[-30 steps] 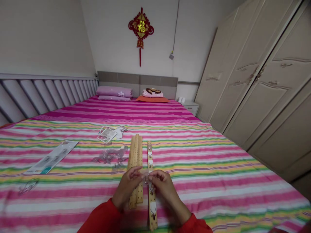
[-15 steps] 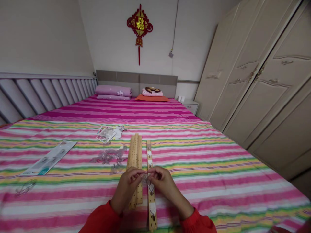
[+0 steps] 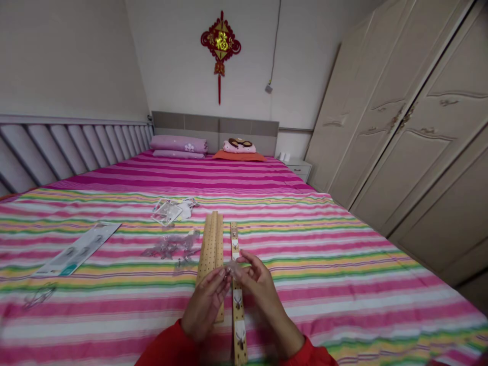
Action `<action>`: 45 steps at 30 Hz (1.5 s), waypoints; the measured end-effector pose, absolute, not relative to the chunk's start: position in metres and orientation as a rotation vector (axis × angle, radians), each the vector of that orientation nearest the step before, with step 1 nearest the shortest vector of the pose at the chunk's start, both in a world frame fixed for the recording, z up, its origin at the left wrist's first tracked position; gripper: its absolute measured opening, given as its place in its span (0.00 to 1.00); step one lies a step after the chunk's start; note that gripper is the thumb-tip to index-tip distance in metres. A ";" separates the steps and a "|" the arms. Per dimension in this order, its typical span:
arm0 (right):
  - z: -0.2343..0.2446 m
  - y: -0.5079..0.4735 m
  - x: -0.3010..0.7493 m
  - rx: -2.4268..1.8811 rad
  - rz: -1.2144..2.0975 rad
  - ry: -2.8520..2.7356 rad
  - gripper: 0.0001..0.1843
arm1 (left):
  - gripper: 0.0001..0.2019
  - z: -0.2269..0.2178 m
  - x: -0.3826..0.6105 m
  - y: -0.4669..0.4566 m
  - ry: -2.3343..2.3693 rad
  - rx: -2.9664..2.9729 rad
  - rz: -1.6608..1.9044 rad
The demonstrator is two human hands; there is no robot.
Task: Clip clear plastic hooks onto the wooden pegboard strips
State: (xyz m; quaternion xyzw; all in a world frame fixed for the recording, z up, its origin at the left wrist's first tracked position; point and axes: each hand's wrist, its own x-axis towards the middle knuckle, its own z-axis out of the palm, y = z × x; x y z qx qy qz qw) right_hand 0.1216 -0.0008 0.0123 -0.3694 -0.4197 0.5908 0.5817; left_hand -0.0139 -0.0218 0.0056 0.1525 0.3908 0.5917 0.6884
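Note:
Both my hands hover over a narrow perforated wooden strip (image 3: 238,310) lying on the striped bedspread. My left hand (image 3: 208,302) and my right hand (image 3: 257,284) pinch a small clear hook piece (image 3: 231,269) between their fingertips, just above the strip. The strip carries small white hooks along its length. To its left lie two wider perforated wooden strips (image 3: 211,249), side by side, partly under my left hand. Red sleeves cover both wrists.
Loose clear plastic hooks (image 3: 173,245) lie left of the strips, torn packets (image 3: 170,209) behind them, a long card package (image 3: 78,249) further left. A pale wardrobe (image 3: 412,132) lines the right side; pillows (image 3: 179,145) rest at the headboard.
My hands have shifted slightly up the strip, the right fingers spreading a little; the clear piece stays pinched between them. The camera tilted slightly.

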 end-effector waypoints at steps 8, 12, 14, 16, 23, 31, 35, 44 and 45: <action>0.009 0.007 0.122 -0.887 1.397 -0.971 0.19 | 0.11 0.001 -0.007 -0.018 0.882 0.455 1.306; 0.003 0.020 0.124 -0.941 1.400 -1.001 0.21 | 0.17 0.000 -0.015 -0.006 1.127 0.759 1.259; -0.001 0.029 0.124 -0.949 1.404 -1.040 0.21 | 0.17 0.003 -0.019 0.004 1.198 0.908 1.237; -0.003 0.040 0.124 -0.948 1.408 -1.062 0.20 | 0.17 0.007 -0.022 0.017 1.211 0.966 1.209; -0.007 0.099 0.117 -0.966 1.420 -0.901 0.20 | 0.18 0.008 -0.027 0.082 1.208 0.912 1.199; -0.015 0.180 0.108 -0.978 1.328 -0.877 0.14 | 0.16 -0.004 -0.024 0.169 1.290 0.989 1.290; -0.026 0.207 0.108 -0.989 1.304 -0.876 0.14 | 0.13 -0.016 -0.022 0.199 1.336 1.042 1.306; -0.056 0.235 0.101 -1.018 1.274 -0.868 0.12 | 0.07 -0.038 -0.021 0.228 1.604 1.240 1.285; -0.059 0.236 0.101 -1.020 1.270 -0.871 0.12 | 0.07 -0.039 -0.021 0.229 1.639 1.264 1.275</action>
